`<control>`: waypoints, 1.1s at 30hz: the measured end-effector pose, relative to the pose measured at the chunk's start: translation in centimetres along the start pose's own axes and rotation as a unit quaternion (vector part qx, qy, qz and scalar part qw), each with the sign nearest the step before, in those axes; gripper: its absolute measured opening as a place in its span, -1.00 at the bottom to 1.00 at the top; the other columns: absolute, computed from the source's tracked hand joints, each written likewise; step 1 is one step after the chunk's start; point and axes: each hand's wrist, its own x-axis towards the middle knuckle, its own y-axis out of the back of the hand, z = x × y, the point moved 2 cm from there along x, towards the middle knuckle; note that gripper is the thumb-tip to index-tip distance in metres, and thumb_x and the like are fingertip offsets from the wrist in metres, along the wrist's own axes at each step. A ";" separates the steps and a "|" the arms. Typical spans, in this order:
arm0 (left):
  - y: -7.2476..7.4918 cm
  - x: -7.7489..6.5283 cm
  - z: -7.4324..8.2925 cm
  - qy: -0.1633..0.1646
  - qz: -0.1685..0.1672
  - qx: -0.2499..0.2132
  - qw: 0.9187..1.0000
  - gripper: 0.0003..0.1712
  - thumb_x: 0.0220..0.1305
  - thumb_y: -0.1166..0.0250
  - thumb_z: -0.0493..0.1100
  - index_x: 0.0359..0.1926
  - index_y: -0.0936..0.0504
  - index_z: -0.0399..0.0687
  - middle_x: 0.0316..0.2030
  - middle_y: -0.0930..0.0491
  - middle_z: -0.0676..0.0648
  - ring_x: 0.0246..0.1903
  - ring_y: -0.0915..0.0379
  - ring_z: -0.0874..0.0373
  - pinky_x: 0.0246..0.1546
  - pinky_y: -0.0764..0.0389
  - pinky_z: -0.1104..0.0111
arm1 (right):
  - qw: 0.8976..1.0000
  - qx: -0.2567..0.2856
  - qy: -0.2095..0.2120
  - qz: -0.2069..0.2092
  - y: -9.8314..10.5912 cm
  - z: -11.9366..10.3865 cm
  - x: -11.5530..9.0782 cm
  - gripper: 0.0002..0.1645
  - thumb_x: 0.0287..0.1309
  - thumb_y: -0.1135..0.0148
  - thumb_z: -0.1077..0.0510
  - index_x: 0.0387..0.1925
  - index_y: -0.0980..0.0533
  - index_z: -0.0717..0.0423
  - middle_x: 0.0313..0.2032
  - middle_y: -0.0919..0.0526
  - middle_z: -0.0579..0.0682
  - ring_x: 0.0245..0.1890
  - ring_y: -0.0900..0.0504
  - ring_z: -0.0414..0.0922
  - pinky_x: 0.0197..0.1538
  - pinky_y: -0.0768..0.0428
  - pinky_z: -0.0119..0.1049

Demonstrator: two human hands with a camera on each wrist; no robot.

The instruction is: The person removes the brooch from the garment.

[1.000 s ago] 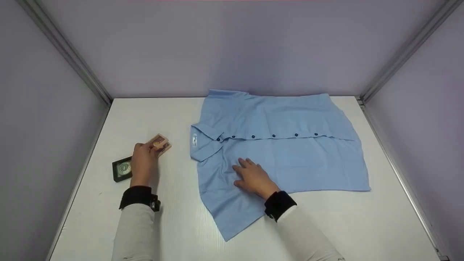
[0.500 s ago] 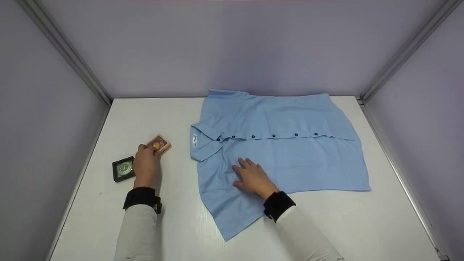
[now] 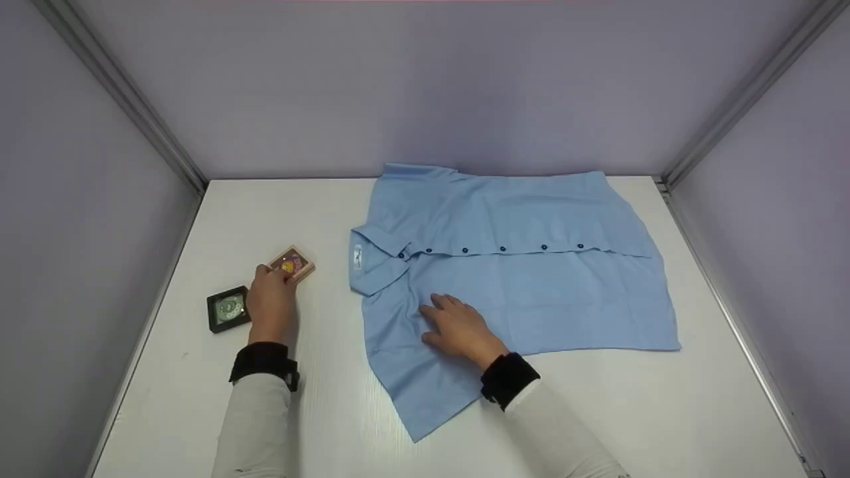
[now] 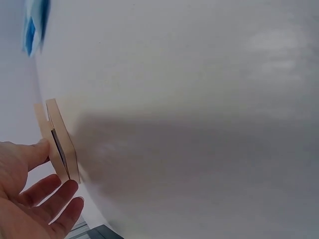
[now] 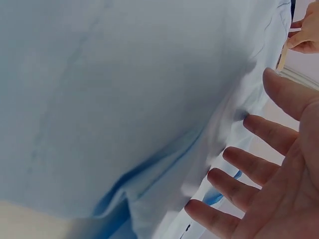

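My left hand (image 3: pixel 271 302) pinches a small wooden picture frame (image 3: pixel 294 259) with a colourful picture, at the left of the table. The left wrist view shows it as the thin upper one of two stacked wooden pieces, with the thicker lower piece (image 4: pixel 64 135) under it and a narrow gap between them. The thumb is on the upper piece, the other fingers by the near edge. A light blue short-sleeved shirt (image 3: pixel 551 292) lies buttoned side up, collar to the left. My right hand (image 3: pixel 458 328) rests on the shirt near the lower sleeve, fingers spread and nearly straight.
Just left of my left hand lies a square black frame (image 3: pixel 229 309) with a green picture. The white table (image 3: pixel 352 398) is enclosed by grey walls at the back and both sides. The shirt's upper sleeve reaches the back wall.
The upper wooden frame, turned askew over the lower piece a second ago, now sits lined up with it. My left hand has shifted slightly right; my right hand slid slightly left.
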 end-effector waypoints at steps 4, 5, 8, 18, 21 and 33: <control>-0.1 0.0 0.1 0.009 0.001 -0.004 1.000 -0.79 0.36 -0.24 -0.25 -0.24 -0.68 -0.39 -0.18 -0.42 -0.31 -0.24 -0.49 -0.26 -0.24 -0.49 -0.04 | 1.000 0.001 0.001 0.002 0.1 -0.2 -0.1 -0.37 0.29 -0.25 -0.07 0.33 -0.42 0.05 0.37 -0.30 0.15 0.38 -0.24 0.12 0.30 -0.31 0.10; -0.2 0.0 0.1 0.011 0.001 -0.004 1.000 -0.79 0.36 -0.24 -0.26 -0.25 -0.68 -0.38 -0.19 -0.42 -0.31 -0.24 -0.49 -0.26 -0.24 -0.49 -0.03 | 1.000 0.000 0.001 0.002 0.1 -0.2 -0.1 -0.36 0.29 -0.25 -0.07 0.33 -0.42 0.04 0.37 -0.30 0.15 0.38 -0.24 0.11 0.31 -0.32 0.09; -0.3 0.0 0.0 0.014 -0.004 -0.007 1.000 -0.82 0.34 -0.24 -0.30 -0.24 -0.68 -0.39 -0.16 -0.43 -0.33 -0.18 -0.50 -0.28 -0.20 -0.50 -0.05 | 1.000 0.001 0.002 0.001 0.1 -0.3 0.0 -0.36 0.29 -0.25 -0.08 0.33 -0.42 0.03 0.38 -0.30 0.14 0.38 -0.24 0.10 0.31 -0.32 0.08; -0.5 0.2 -0.3 0.023 -0.008 -0.021 0.999 -0.82 0.33 -0.22 -0.34 -0.21 -0.68 -0.42 -0.09 -0.45 -0.35 -0.12 -0.49 -0.31 -0.12 -0.49 -0.07 | 1.000 0.002 0.004 0.002 0.0 -0.4 0.2 -0.37 0.28 -0.25 -0.07 0.33 -0.42 0.03 0.37 -0.31 0.14 0.37 -0.26 0.10 0.30 -0.33 0.06; -0.6 0.1 -0.3 0.025 -0.003 -0.023 0.999 -0.81 0.33 -0.22 -0.33 -0.20 -0.68 -0.42 -0.08 -0.46 -0.36 -0.13 -0.50 -0.33 -0.12 -0.50 -0.07 | 1.000 0.005 0.004 -0.001 -0.1 -0.4 0.3 -0.37 0.29 -0.25 -0.07 0.33 -0.42 0.02 0.37 -0.31 0.14 0.37 -0.25 0.10 0.31 -0.33 0.07; -0.6 -1.0 0.4 -0.001 0.009 0.030 0.999 -0.75 0.40 -0.17 -0.31 -0.11 -0.61 -0.51 -0.13 -0.49 -0.44 -0.19 -0.55 -0.36 -0.22 -0.55 -0.10 | 0.999 0.030 0.011 0.011 0.4 0.1 -0.3 -0.39 0.28 -0.25 -0.03 0.32 -0.43 0.02 0.35 -0.32 0.15 0.35 -0.29 0.10 0.28 -0.36 0.07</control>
